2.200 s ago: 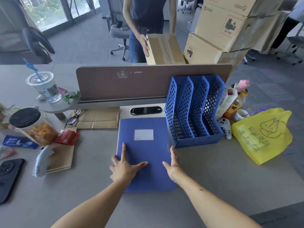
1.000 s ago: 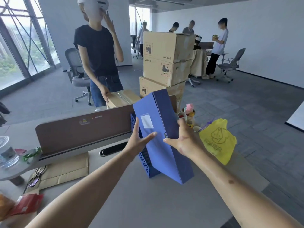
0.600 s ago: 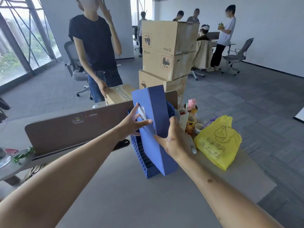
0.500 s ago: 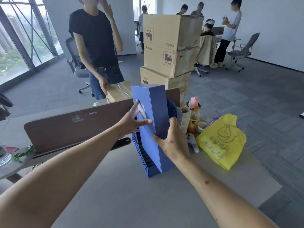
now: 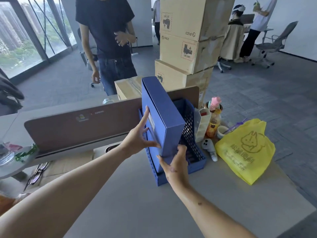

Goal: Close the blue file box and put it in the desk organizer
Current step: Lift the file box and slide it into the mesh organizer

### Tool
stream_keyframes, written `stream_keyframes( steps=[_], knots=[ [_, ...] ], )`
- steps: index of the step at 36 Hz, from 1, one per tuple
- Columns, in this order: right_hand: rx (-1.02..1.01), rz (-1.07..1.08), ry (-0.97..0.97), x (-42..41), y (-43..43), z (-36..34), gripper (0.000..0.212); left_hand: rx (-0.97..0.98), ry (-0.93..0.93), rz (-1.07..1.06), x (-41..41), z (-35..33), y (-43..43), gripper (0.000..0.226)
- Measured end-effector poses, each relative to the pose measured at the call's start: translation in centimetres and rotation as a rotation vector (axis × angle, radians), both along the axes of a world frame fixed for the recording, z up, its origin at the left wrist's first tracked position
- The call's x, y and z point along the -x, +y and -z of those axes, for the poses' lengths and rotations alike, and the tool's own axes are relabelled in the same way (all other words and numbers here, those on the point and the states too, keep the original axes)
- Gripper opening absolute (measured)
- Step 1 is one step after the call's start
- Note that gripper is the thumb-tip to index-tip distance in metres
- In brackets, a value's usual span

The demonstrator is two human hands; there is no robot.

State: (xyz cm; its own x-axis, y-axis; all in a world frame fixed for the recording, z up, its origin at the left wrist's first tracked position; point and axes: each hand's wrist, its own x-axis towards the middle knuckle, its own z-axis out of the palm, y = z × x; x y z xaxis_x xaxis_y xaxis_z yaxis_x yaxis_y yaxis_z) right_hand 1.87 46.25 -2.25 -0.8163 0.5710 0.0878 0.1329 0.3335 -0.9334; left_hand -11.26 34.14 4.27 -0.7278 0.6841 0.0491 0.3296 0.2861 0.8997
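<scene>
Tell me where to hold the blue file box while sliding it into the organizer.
Hold the blue file box by its narrow near edge, low down, coming from your side. It stands tilted on edge, and the desk organizer walls flank its broad faces.

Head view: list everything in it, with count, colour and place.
file box: 1, blue, tilted, standing in organizer's left end
organizer: 1, blue, desk, right of centre
desk: 1, grey, foreground
divider: 1, brown, along desk's far edge
bag: 1, yellow, desk right
bottle: 1, orange, pink cap, right of organizer
carton: 1, white, beside bottle
controller: 1, white, between organizer and bag
boxes: 4, brown cardboard, behind divider
glasses: 1, dark, desk left
people: at least 3, beyond desk
left hand: straight fingers against file box's labelled face
right hand: grips file box's lower edge
</scene>
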Motion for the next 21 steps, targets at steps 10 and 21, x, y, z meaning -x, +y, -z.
stream_keyframes(
  steps=[10,21],
  knots=[
    [0.033,0.007,0.013,0.0,-0.7,4.3,0.054,0.138,-0.022,-0.085,-1.0,3.3,-0.4,0.134],
    [0.088,0.013,-0.100,-0.4,-1.2,6.6,0.051,0.231,0.045,-0.159,-2.5,5.4,-0.7,0.126]
  ],
)
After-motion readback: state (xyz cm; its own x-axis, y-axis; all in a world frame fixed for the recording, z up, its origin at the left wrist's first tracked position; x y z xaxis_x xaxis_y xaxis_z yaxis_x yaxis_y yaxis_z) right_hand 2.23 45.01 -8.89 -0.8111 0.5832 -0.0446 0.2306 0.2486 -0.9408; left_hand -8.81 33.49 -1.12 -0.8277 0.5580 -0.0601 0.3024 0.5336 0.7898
